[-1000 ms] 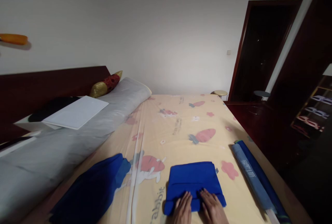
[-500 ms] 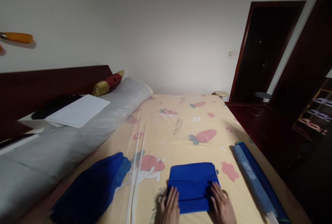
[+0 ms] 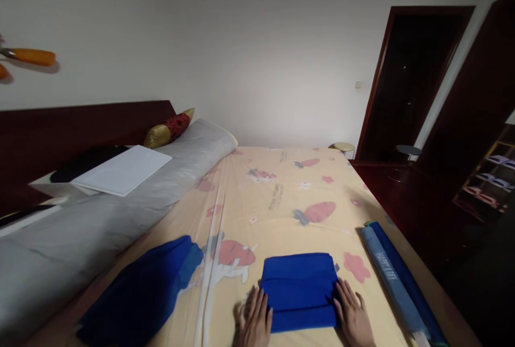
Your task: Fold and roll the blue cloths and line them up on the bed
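Observation:
A folded bright blue cloth (image 3: 300,290) lies flat on the yellow carrot-print bedsheet (image 3: 277,197), near the lower edge of the view. My left hand (image 3: 254,321) lies flat against the cloth's left edge, fingers stretched out. On the opposite side my right hand (image 3: 354,315) rests open against the right edge. Neither hand grips anything.
A loose heap of dark blue fabric (image 3: 140,296) lies left of the cloth. A rolled blue mat (image 3: 396,277) runs along the bed's right edge. A long grey bolster (image 3: 100,218) carries a white board (image 3: 123,170). Dark doorway (image 3: 406,79) and shelves stand at right.
Both hands slid from the top of the cloth's near edge outward to its left and right sides. The near fold of the cloth now lies flat and squared.

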`<action>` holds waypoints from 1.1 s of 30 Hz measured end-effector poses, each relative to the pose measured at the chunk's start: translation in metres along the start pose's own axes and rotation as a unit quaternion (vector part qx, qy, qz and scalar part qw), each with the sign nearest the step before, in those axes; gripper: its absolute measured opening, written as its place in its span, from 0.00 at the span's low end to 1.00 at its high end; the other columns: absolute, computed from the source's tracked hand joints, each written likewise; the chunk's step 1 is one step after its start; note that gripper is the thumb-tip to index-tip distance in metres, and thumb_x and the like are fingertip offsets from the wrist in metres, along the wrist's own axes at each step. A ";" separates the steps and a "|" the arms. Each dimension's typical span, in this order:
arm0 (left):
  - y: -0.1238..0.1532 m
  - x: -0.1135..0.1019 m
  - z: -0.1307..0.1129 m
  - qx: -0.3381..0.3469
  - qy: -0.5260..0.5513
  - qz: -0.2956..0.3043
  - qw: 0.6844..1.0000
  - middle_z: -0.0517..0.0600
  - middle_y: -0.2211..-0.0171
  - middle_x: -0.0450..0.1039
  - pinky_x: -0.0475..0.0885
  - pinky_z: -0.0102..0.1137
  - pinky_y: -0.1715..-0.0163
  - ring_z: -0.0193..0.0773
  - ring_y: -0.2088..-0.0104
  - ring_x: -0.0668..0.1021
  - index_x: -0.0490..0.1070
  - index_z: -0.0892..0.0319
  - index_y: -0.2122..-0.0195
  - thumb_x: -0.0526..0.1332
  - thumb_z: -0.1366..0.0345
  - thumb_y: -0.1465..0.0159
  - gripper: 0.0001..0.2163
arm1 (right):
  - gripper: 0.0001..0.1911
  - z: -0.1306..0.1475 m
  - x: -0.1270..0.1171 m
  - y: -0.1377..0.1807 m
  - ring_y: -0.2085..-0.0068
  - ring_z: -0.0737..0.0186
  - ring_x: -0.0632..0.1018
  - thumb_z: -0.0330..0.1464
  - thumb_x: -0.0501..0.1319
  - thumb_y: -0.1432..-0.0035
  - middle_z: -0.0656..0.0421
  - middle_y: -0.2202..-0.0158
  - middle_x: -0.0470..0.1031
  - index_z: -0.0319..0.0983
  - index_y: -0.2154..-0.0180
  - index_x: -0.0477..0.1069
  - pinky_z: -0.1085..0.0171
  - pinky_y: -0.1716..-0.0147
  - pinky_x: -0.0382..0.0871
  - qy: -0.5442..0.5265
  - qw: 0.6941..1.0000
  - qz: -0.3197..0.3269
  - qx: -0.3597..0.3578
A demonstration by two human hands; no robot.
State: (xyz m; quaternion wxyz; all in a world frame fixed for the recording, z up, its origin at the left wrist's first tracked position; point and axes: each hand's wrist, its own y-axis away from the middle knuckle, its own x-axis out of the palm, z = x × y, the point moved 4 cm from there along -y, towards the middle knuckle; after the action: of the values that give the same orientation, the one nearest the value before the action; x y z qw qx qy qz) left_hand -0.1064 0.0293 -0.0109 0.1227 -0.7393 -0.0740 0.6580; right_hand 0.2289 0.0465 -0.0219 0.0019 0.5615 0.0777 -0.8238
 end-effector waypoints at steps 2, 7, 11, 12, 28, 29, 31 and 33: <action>-0.001 0.003 -0.020 0.049 0.006 -0.008 0.999 0.45 0.37 0.62 0.63 0.47 0.42 0.40 0.38 0.66 0.54 0.45 0.39 0.47 0.68 0.37 0.24 | 0.27 0.018 -0.002 -0.002 0.34 0.57 0.57 0.47 0.42 0.35 0.61 0.34 0.55 0.48 0.38 0.54 0.49 0.37 0.57 -0.023 0.998 0.012 -0.049; -0.012 0.004 -0.083 0.201 0.049 -0.024 0.978 0.42 0.38 0.63 0.69 0.30 0.48 0.30 0.41 0.70 0.42 0.46 0.36 0.47 0.67 0.35 0.27 | 0.27 0.042 0.006 -0.021 0.35 0.57 0.60 0.49 0.41 0.36 0.61 0.36 0.59 0.49 0.41 0.59 0.47 0.38 0.59 -0.042 0.996 0.056 -0.063; -0.017 0.004 -0.072 0.162 0.044 -0.010 0.986 0.41 0.38 0.62 0.69 0.32 0.47 0.32 0.41 0.69 0.38 0.44 0.36 0.47 0.58 0.34 0.26 | 0.31 0.018 0.012 -0.035 0.35 0.56 0.58 0.51 0.39 0.37 0.58 0.36 0.58 0.45 0.39 0.56 0.45 0.38 0.57 -0.025 0.999 0.047 -0.008; -0.016 0.006 -0.063 0.143 0.043 -0.003 0.989 0.40 0.38 0.61 0.69 0.34 0.47 0.33 0.40 0.69 0.39 0.43 0.36 0.47 0.57 0.34 0.26 | 0.31 0.012 0.012 -0.037 0.34 0.56 0.58 0.51 0.39 0.37 0.58 0.35 0.58 0.45 0.38 0.55 0.44 0.37 0.56 -0.013 0.999 0.042 0.003; -0.034 0.016 -0.066 0.074 0.086 0.089 0.990 0.43 0.35 0.56 0.66 0.45 0.40 0.37 0.37 0.64 0.46 0.45 0.37 0.43 0.62 0.35 0.24 | 0.36 0.048 0.025 -0.055 0.33 0.52 0.55 0.54 0.37 0.38 0.55 0.34 0.53 0.41 0.37 0.52 0.43 0.36 0.52 -0.003 0.998 0.068 0.007; -0.033 0.013 -0.051 0.033 0.071 0.081 0.994 0.43 0.35 0.55 0.65 0.48 0.40 0.39 0.36 0.63 0.47 0.45 0.37 0.42 0.59 0.34 0.23 | 0.37 0.034 0.026 -0.055 0.34 0.51 0.55 0.54 0.37 0.38 0.53 0.34 0.54 0.38 0.37 0.52 0.43 0.37 0.53 0.018 0.998 0.045 0.040; -0.029 0.007 -0.025 -0.045 0.035 0.054 0.997 0.46 0.34 0.53 0.60 0.54 0.39 0.43 0.35 0.62 0.48 0.46 0.37 0.42 0.58 0.34 0.23 | 0.38 0.015 0.025 -0.053 0.34 0.49 0.56 0.54 0.38 0.39 0.51 0.34 0.54 0.35 0.38 0.53 0.42 0.37 0.54 0.050 0.996 0.008 0.078; -0.027 0.004 -0.014 -0.089 0.009 0.035 0.995 0.50 0.34 0.52 0.53 0.57 0.37 0.46 0.34 0.60 0.49 0.49 0.38 0.42 0.59 0.35 0.23 | 0.38 0.013 0.022 -0.047 0.34 0.49 0.56 0.54 0.39 0.39 0.50 0.34 0.53 0.35 0.38 0.53 0.41 0.37 0.52 0.053 0.996 -0.018 0.076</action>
State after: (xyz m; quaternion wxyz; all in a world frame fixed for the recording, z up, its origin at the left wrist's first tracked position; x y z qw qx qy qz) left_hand -0.0905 0.0546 -0.0059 0.0340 -0.7556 -0.1046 0.6458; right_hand 0.2044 0.0931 -0.0312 -0.0600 0.6013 0.0251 -0.7964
